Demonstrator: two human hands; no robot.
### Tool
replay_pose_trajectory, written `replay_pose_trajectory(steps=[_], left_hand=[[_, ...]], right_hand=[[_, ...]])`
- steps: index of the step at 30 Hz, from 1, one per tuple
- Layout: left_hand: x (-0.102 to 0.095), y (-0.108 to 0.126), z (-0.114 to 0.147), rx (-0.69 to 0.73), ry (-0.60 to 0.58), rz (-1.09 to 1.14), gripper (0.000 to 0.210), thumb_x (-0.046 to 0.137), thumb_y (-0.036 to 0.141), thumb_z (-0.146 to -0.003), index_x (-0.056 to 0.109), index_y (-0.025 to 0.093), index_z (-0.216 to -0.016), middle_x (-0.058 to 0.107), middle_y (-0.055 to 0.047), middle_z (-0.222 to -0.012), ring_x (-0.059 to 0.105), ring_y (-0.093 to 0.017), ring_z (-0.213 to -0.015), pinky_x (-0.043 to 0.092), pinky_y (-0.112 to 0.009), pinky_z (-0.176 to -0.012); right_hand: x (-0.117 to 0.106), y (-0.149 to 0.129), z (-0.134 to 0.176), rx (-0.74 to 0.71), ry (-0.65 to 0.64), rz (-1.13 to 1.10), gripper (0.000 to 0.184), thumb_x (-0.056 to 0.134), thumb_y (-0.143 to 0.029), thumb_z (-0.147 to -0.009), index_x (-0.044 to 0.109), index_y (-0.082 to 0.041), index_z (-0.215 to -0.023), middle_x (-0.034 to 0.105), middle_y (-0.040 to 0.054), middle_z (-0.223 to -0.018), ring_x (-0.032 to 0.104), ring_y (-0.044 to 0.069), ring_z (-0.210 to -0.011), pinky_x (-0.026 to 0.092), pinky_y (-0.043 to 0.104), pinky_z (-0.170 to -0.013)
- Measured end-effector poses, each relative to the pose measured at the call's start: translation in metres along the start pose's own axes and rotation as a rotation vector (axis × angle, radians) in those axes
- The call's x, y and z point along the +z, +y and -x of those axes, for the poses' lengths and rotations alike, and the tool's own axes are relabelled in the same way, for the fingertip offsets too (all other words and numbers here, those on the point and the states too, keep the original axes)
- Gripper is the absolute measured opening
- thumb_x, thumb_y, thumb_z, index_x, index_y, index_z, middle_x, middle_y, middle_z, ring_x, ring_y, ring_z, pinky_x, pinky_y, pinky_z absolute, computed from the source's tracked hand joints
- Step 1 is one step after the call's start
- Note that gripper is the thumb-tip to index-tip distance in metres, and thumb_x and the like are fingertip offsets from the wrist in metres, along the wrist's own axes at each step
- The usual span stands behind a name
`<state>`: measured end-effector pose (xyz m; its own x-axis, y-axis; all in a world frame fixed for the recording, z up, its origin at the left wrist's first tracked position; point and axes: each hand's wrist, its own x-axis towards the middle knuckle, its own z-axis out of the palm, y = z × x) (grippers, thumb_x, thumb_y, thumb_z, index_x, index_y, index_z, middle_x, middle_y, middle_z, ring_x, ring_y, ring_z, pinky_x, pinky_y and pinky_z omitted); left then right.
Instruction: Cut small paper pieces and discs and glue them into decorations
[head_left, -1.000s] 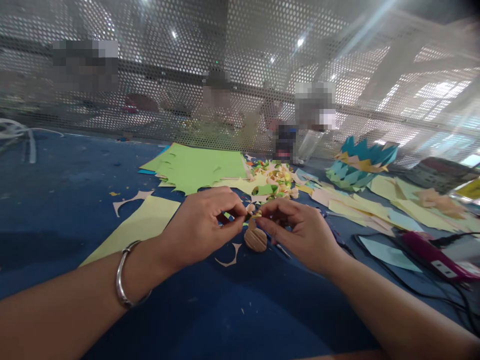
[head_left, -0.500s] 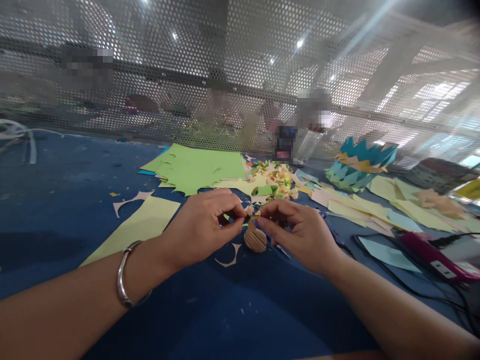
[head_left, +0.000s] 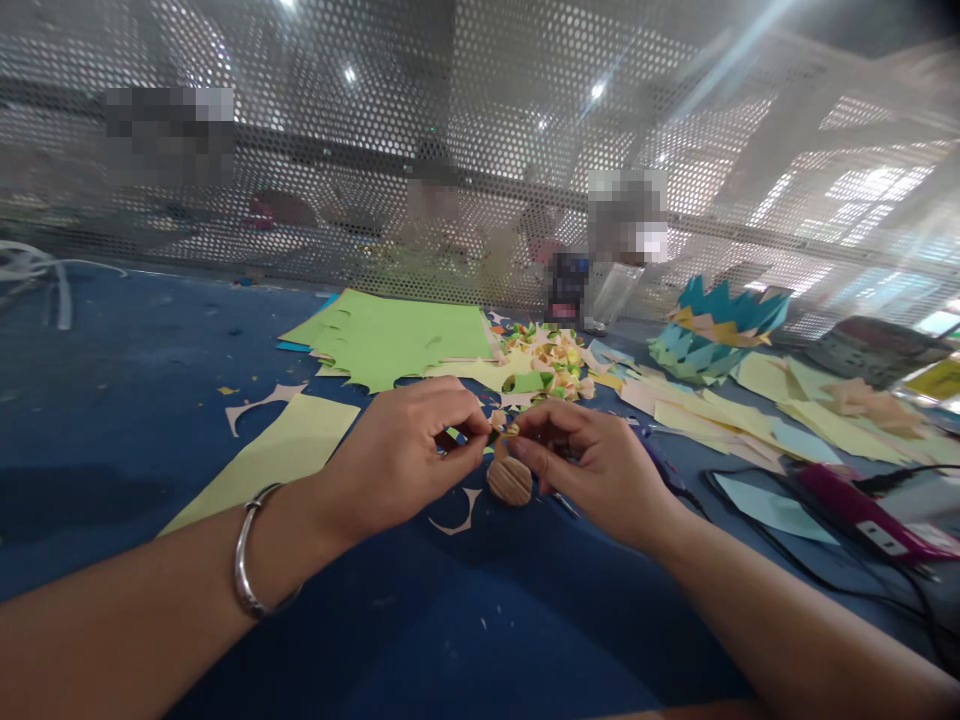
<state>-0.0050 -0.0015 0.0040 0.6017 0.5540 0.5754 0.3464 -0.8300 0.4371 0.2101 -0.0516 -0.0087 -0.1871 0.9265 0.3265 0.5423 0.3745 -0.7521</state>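
A small tan-yellow paper strip (head_left: 505, 436) spans the gap between my two hands, mostly covered by the fingertips. My left hand (head_left: 420, 445) pinches its left end between thumb and forefinger; a silver bangle is on that wrist. From the other side my right hand (head_left: 592, 455) is closed in a pinch at the strip's right end. Just below the fingertips lies a round, ridged brown disc (head_left: 510, 482), like corrugated cardboard. A thin pointed metal tool (head_left: 565, 505) pokes out beneath my right hand. A crescent-shaped paper scrap (head_left: 459, 518) rests to the disc's left.
Green paper sheets (head_left: 409, 335) lie behind my hands, beside a pile of curled paper pieces (head_left: 551, 360). A teal zigzag paper bowl (head_left: 720, 325), loose paper pieces and a magenta power strip (head_left: 870, 515) with cables occupy the right. Perforated metal panels (head_left: 465, 130) stand behind.
Both hands keep almost the same pinch. The right fingertips have shifted very slightly around the paper strip; the disc and scraps look unmoved.
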Motion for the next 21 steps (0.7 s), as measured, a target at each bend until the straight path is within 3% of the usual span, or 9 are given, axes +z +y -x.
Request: replay_pose_trajectory(steps=[21], left_hand=[[0.0009,0.0004,0.0012,0.033,-0.012,-0.041,0.012,0.060,0.011,-0.089,0.067,0.019,-0.085,0.068,-0.004,-0.088,0.063,-0.016,-0.082,0.052,-0.029,-0.073]], right_hand=[[0.0023,0.0029,-0.0015,0.086,-0.100,-0.161,0.018,0.064,-0.037,-0.096,0.069,-0.020,-0.095,0.064,-0.0009,-0.075,0.057,0.010,-0.058,0.044,0.024,-0.053]])
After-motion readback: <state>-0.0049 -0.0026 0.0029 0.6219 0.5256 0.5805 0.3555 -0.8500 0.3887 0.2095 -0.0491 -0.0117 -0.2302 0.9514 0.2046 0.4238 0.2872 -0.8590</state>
